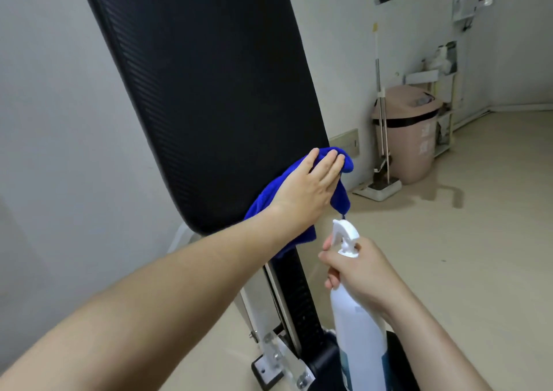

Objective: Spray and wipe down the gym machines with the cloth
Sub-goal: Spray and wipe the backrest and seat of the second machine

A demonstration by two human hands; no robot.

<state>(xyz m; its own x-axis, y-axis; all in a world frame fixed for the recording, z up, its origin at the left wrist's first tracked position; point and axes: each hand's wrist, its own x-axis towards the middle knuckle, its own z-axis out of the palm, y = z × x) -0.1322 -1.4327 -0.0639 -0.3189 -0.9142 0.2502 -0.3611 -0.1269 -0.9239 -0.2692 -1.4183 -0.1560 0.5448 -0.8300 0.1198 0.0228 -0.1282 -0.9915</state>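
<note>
At the lower right edge of the upright black pad | left hand flat, fingers straight, pressing blue cloth against it | right hand nearer, wrapped round neck of white spray bottle | pink bin far right.

light: soft, even, indoor; shadows: faint; glare: sheen on floor; edges: wide-angle bowing; focus: slightly soft
</note>
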